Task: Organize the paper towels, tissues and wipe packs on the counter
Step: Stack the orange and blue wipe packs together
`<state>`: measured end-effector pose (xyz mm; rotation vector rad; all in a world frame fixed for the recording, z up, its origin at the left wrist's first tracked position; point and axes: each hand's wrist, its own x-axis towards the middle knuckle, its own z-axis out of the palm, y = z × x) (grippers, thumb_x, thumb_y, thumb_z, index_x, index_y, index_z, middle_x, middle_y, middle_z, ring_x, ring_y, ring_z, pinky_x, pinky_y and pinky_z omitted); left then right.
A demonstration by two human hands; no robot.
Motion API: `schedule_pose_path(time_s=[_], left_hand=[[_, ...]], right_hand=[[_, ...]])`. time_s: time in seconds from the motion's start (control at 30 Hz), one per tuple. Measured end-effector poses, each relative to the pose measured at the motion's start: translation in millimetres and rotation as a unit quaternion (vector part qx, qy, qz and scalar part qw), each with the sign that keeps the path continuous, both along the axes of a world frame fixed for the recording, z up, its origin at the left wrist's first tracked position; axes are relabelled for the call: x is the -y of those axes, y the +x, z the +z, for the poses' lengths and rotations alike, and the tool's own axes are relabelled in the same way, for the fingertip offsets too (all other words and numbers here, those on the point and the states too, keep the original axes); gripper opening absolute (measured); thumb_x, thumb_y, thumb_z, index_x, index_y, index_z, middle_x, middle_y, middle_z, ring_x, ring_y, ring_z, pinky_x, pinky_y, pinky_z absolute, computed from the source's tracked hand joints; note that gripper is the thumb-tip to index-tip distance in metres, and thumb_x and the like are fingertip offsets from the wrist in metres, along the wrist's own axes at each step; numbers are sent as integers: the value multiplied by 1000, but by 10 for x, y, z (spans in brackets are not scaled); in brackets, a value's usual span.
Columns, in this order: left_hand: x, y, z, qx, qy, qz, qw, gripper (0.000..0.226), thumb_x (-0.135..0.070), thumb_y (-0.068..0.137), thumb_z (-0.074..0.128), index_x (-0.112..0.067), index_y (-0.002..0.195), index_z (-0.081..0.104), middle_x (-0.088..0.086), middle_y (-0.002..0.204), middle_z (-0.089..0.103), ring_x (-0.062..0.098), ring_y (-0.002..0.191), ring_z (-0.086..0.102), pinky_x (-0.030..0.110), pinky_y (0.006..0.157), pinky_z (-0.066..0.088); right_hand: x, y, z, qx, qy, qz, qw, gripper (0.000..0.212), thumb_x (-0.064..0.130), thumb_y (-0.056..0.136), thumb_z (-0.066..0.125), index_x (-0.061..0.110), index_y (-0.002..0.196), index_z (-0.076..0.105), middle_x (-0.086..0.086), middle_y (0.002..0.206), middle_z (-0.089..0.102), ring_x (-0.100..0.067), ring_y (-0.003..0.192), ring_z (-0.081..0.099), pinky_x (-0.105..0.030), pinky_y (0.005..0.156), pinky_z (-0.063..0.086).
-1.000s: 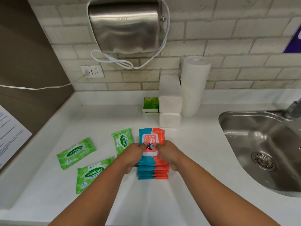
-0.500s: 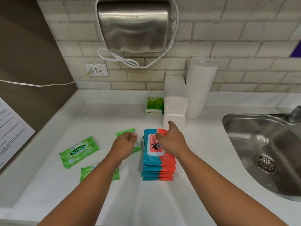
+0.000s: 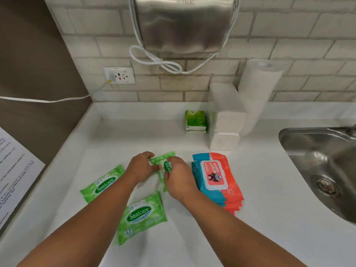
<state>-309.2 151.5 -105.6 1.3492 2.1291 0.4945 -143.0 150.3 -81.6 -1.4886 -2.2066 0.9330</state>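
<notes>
Pinching the green wipe pack point(image 3: 162, 158) between my left grip point(image 3: 141, 168) and right grip point(image 3: 178, 178), I have both curled round it. It seems light, soft and slippery, so I judge its sealed ends hold best.

3 green Sanicare packs point(image 3: 141, 216) lie left of the blue-red wipes stack point(image 3: 213, 176), with white tissue packs point(image 3: 227, 120) and an upright towel roll point(image 3: 258, 87) behind it.
</notes>
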Motion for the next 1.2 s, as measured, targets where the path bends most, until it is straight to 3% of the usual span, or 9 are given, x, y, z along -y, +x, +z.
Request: schedule_pose_path(time_s=[0.2,0.3,0.43,0.53,0.63,0.77,0.93,1.1,1.2], left_hand=[[-143,-112,-164,36,-17,-26,999,73,-42,87,78,-12,147,49,8,144,58,24,129,56,26,101,40],[-220,-144,-211,64,-19,-11,998,69,-42,85,79,-14,142,55,7,140,61,23,126,58,29,102,44],[-250,-239,-222,130,9,26,991,45,-33,78,87,-16,116,67,3,108,72,24,104,69,33,88,54],[-209,-389,-146,175,16,25,984,44,-33,70,92,-16,103,68,4,97,75,26,96,73,42,88,59],[-99,-572,-5,224,30,30,974,44,-30,65,94,-15,97,68,11,94,77,30,92,76,51,88,61],[128,-827,130,272,53,87,957,30,-11,81,86,-6,102,65,18,95,77,28,79,77,44,69,65],[459,-1063,100,274,37,132,952,22,-6,87,79,-3,105,67,22,97,77,21,73,77,29,58,62],[678,-1156,-64,205,61,186,959,24,-17,86,81,-12,107,69,12,100,77,26,86,77,43,79,64],[799,-1116,-94,126,74,202,969,33,-25,87,81,-16,115,68,5,117,71,26,105,69,45,96,56]], right_hand=[[27,-144,-456,125,-21,-45,991,60,9,90,61,20,147,43,-12,144,42,-32,129,44,-42,108,44],[-3,-176,-523,87,-13,-58,994,63,9,89,65,22,147,43,-6,141,48,-28,125,51,-40,107,45],[-39,-220,-542,1,-20,-60,998,68,5,81,75,19,143,50,-1,134,60,-25,118,58,-36,104,47],[-41,-270,-563,-63,-33,-70,995,71,6,73,82,30,134,53,3,110,70,-19,96,67,-38,87,57],[-46,-361,-519,-130,-87,-78,985,62,10,78,82,25,131,54,5,105,72,-11,89,69,-33,83,58],[-57,-560,-465,-171,-101,-94,976,28,21,87,78,15,112,68,4,99,72,-6,85,64,-24,82,55],[53,-763,-484,-130,-142,-17,981,29,22,88,76,13,114,67,7,93,64,-12,89,63,-28,89,53],[74,-885,-474,-119,-207,31,971,43,18,88,74,14,128,61,-1,105,63,-23,105,65,-35,98,52],[115,-885,-426,-103,-220,66,968,50,19,91,72,13,137,55,-8,124,64,-25,115,63,-37,103,49]])
